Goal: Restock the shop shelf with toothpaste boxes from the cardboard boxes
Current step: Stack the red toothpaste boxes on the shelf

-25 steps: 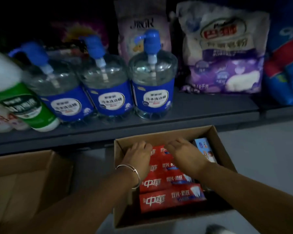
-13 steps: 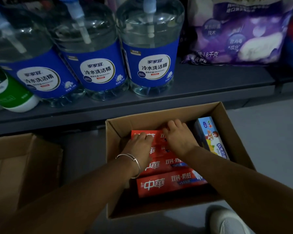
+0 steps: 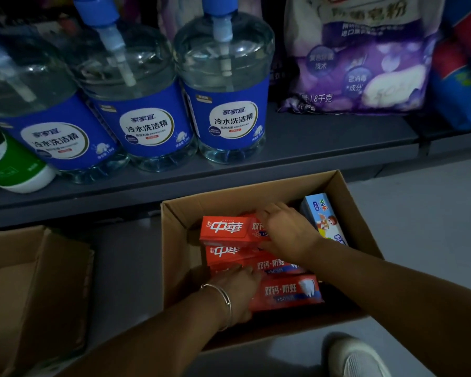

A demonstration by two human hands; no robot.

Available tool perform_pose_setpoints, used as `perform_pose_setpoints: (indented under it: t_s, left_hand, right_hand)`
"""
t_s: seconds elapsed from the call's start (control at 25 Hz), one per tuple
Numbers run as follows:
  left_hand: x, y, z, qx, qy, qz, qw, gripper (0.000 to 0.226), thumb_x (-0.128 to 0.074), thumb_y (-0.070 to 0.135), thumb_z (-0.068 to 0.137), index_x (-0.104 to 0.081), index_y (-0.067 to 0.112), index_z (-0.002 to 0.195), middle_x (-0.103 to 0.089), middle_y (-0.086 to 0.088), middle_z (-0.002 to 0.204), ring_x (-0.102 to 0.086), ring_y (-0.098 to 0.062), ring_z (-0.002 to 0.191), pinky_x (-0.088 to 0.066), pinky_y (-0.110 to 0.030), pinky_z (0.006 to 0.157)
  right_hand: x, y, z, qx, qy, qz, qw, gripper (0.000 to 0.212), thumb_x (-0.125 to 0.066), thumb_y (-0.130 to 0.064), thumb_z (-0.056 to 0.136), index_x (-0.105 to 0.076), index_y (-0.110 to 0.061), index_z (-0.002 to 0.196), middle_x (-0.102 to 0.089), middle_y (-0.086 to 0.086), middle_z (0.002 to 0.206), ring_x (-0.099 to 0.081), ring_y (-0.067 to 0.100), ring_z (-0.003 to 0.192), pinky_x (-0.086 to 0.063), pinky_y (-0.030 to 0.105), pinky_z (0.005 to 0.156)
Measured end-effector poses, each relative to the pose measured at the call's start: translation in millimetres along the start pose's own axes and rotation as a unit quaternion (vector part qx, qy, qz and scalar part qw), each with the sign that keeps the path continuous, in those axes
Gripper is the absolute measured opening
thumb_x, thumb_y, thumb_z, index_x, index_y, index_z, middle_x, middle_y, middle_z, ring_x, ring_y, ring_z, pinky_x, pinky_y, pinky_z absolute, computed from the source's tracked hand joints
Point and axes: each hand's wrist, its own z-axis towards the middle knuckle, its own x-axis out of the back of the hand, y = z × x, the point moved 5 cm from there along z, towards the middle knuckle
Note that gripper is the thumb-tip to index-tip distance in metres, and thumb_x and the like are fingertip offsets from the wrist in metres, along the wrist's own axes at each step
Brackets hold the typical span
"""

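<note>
An open cardboard box [image 3: 174, 240] stands on the floor below the shelf, holding several red toothpaste boxes [image 3: 286, 292] stacked flat. A blue-and-white toothpaste box [image 3: 324, 219] stands along its right wall. My right hand [image 3: 286, 229] grips the right end of the top red toothpaste box [image 3: 226, 228], which sits slightly raised at the far side. My left hand [image 3: 237, 289], with a bracelet on the wrist, lies palm down over the left ends of the nearer red boxes. Whether it grips them is hidden.
The grey shelf [image 3: 310, 148] above carries three blue-labelled pump bottles [image 3: 231, 121], a green bottle [image 3: 14, 164] at the left and a purple bag [image 3: 359, 66] at the right. A second open cardboard box [image 3: 25, 281] sits at the left. My white shoe [image 3: 359, 357] is near the box.
The camera has moved closer and lower. My left hand slid back from the far red box to the nearer ones. My right hand stayed on the top box, which now shows its whole left side.
</note>
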Motion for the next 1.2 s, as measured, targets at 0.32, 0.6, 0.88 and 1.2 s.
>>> perform_pose_setpoints:
  t_s: [0.32, 0.6, 0.88, 1.2]
  left_hand:
    - [115, -16, -80, -0.040, 0.095, 0.044, 0.994, 0.050, -0.069, 0.038, 0.073, -0.054, 0.022, 0.118, -0.059, 0.001, 0.116, -0.058, -0.019, 0.107, -0.048, -0.032, 0.092]
    - [263, 5, -225, -0.022, 0.230, 0.084, 0.969, 0.049, -0.067, 0.035, 0.070, -0.057, 0.021, 0.116, -0.062, 0.001, 0.110, -0.060, -0.017, 0.100, -0.050, -0.031, 0.088]
    - [373, -5, -344, 0.027, 0.326, 0.149, 0.933, 0.057, -0.070, 0.032, 0.072, -0.051, 0.024, 0.126, -0.059, 0.004, 0.117, -0.056, -0.013, 0.103, -0.046, -0.026, 0.091]
    - [438, -52, -376, 0.044, 0.392, 0.163, 0.904, 0.057, -0.069, 0.031, 0.076, -0.049, 0.023, 0.129, -0.056, 0.005, 0.124, -0.054, -0.010, 0.109, -0.040, -0.013, 0.092]
  right_hand:
    - [119, -16, -28, 0.037, 0.035, -0.001, 0.999, 0.048, -0.063, -0.041, 0.085, -0.052, -0.017, 0.125, -0.052, 0.004, 0.121, -0.048, 0.020, 0.115, -0.043, 0.032, 0.096]
    - [304, -72, -90, 0.062, 0.137, -0.005, 0.989, 0.041, -0.070, -0.040, 0.079, -0.063, -0.016, 0.111, -0.060, 0.003, 0.110, -0.060, 0.020, 0.096, -0.050, 0.033, 0.085]
    - [459, -139, -108, 0.087, 0.260, -0.009, 0.962, 0.041, -0.075, -0.036, 0.076, -0.064, -0.015, 0.109, -0.062, 0.003, 0.108, -0.060, 0.019, 0.093, -0.051, 0.034, 0.083]
    - [533, -177, -59, 0.072, 0.357, -0.055, 0.930, 0.057, -0.073, -0.038, 0.077, -0.050, -0.015, 0.123, -0.053, 0.003, 0.123, -0.049, 0.018, 0.114, -0.045, 0.031, 0.092]
